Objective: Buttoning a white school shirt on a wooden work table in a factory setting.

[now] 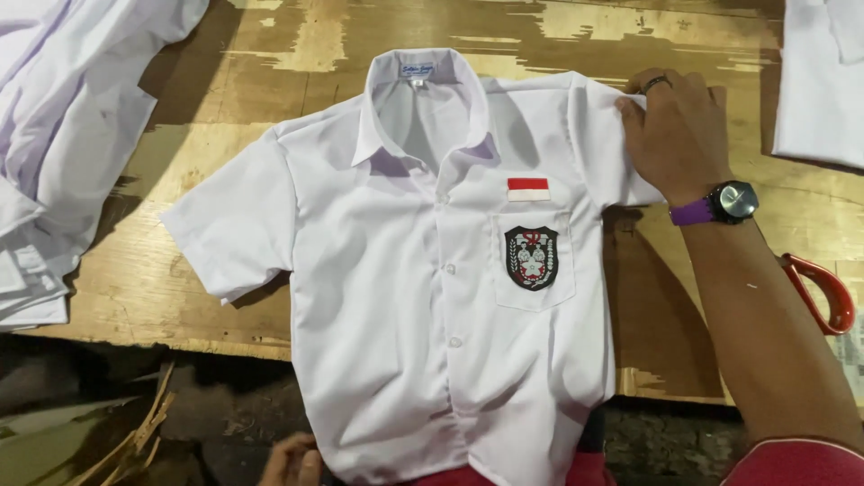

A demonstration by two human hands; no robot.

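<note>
While the small white short-sleeved school shirt [423,297] lies face up and buttoned across the middle of the scuffed wooden worktop [270,81], I judge the work to be at an early stage: the garment is spread flat, collar toward the far edge, both sleeves out to the sides, and no fold shows in it yet. Its hem hangs over the near edge of the worktop. On the chest pocket sits a dark shield-shaped badge [531,257], with a small red-and-white patch [528,189] just above it.

I see my right hand [677,135] resting palm down on the shirt's sleeve toward the right edge of the worktop, fingers [630,112] together and pressed flat on the cloth near the shoulder seam; they pin it rather than pinch it, as far as I can tell. My left hand [292,461] shows only in part at the near edge, just beside the hanging hem, and I cannot tell whether its fingers grip the fabric.

Red-handled scissors [821,292] lie near the right edge, behind my forearm. A heap of white garments [63,135] fills the left edge, and another white piece [823,81] sits at the far right corner.
</note>
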